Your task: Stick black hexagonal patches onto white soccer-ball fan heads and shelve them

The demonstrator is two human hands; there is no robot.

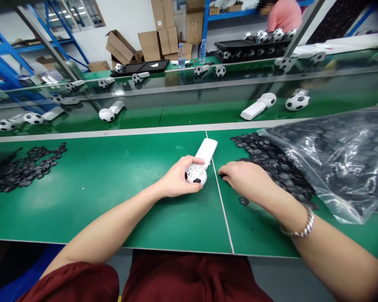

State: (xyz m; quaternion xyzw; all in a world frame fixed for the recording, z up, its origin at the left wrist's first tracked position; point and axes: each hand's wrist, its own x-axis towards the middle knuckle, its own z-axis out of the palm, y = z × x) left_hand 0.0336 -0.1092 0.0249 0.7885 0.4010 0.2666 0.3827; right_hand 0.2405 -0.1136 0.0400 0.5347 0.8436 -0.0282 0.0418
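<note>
The left hand [179,178] is wrapped over the round head of a white plastic handheld fan with a football-patterned ball head [200,165], fingers curled around the ball's far and left sides and the thumb near its front. The fan lies flat on the green work table [97,184], right beside the thin white seam line that runs across the table toward the person. Its ball head is the end nearest the person, under the left hand; its flat white handle sticks out past the fingers, pointing away from the person and slightly to the right. So the long axis runs nearly front to back, tilted a little rightward at the far end.

The right hand [247,178] rests palm down just right of the fan, apart from it, fingertips pinched loosely at the near edge of a spread heap of small black plastic pieces [271,159]. Whether it grips one cannot be told. One stray black piece [244,201] lies just nearer than the hand. Right of the heap sits a clear plastic bag [343,159] full of the same pieces. Beyond the fan, more football fans [258,105] lie on the dark green conveyor belt [192,107].
</note>
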